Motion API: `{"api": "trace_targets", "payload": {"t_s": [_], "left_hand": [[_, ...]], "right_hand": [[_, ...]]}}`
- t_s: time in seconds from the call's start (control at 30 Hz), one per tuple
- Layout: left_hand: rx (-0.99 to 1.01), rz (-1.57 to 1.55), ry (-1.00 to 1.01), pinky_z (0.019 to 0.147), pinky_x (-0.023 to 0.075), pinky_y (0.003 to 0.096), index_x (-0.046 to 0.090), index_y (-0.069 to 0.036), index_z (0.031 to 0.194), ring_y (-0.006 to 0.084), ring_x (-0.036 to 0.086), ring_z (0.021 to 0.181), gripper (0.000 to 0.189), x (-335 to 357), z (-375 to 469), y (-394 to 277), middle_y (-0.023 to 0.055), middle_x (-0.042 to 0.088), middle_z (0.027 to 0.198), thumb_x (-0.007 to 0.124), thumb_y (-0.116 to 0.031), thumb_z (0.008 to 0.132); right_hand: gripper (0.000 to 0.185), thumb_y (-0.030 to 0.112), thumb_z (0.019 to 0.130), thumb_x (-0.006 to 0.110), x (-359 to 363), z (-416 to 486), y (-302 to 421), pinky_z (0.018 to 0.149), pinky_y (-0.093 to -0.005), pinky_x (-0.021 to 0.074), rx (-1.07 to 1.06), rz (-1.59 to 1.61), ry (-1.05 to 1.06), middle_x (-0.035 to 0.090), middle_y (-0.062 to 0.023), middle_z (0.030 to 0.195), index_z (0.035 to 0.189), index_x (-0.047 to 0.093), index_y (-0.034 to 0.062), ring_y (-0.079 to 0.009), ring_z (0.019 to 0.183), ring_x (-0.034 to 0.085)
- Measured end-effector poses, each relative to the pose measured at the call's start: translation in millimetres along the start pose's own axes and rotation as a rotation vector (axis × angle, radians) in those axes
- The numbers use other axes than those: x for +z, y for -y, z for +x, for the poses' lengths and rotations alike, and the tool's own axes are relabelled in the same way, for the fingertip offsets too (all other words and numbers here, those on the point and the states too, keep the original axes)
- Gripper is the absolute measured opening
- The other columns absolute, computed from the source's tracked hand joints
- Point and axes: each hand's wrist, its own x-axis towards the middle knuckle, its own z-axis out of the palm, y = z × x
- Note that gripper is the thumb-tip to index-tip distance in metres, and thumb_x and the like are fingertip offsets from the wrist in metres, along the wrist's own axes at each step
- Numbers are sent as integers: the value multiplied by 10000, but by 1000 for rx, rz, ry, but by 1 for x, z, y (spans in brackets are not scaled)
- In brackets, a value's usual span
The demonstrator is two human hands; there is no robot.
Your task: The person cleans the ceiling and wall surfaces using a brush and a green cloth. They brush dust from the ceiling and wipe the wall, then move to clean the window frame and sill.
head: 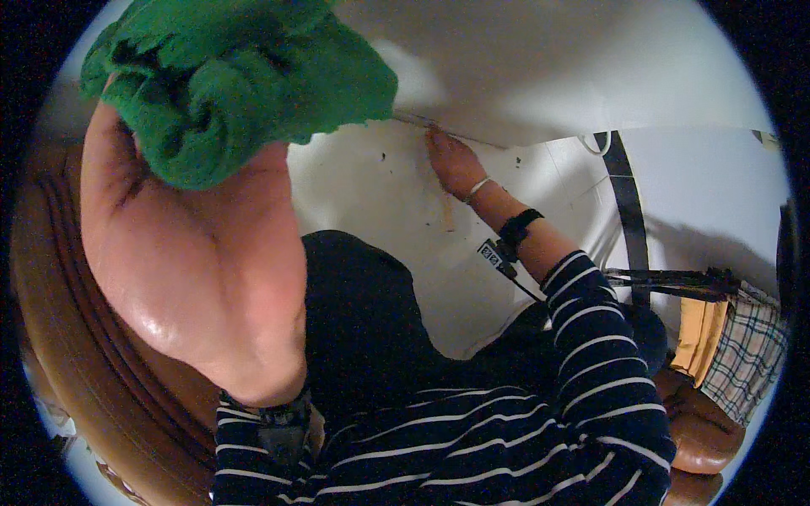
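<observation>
Close to the camera, at the upper left, my left hand (247, 180) grips a bunched green cloth (272, 82). The fabric hides most of its fingers. My right hand (457, 163) is farther off, near the middle of the view. Its fingertips meet the thin lower edge of a large white panel (538, 76), and whether they grip that edge cannot be made out. A pale band circles the right wrist, and a black strap with a small device (497, 253) sits on the forearm.
Beneath me lies a pale floor (354, 183) with small dark specks. Brown upholstered seating (114, 303) curves along the left. On the right are a dark strip (623, 190), a plaid cloth (750, 354), a yellow cloth (699, 335) and a brown leather-like seat (702, 436).
</observation>
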Motion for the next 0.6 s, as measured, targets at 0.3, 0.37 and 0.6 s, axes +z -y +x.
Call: {"api": "trace_targets", "payload": {"t_s": [0.3, 0.37, 0.6], "left_hand": [[-45, -19, 33, 1140, 258, 540, 479, 82, 1303, 395, 446, 1285, 431, -5, 6, -1, 258, 488, 1364, 335, -168, 982], [-44, -9, 12, 1142, 255, 540, 477, 81, 1304, 393, 447, 1283, 432, -4, 7, 2, 256, 487, 1366, 336, -168, 981], [-41, -33, 25, 1134, 265, 544, 484, 68, 1304, 388, 456, 1275, 426, -3, 6, 6, 249, 495, 1362, 356, -171, 977]], "right_hand": [[361, 41, 872, 491, -32, -103, -24, 827, -448, 527, 438, 1, 21, 559, -282, 1154, 1212, 498, -80, -395, 958, 618], [313, 62, 895, 496, -31, -112, -8, 782, -458, 532, 162, -197, -180, 575, -262, 1105, 1182, 513, -60, -390, 915, 624], [282, 93, 893, 517, -11, -61, 52, 804, -458, 524, -107, 164, -141, 561, -214, 1087, 1144, 521, -34, -391, 933, 594]]}}
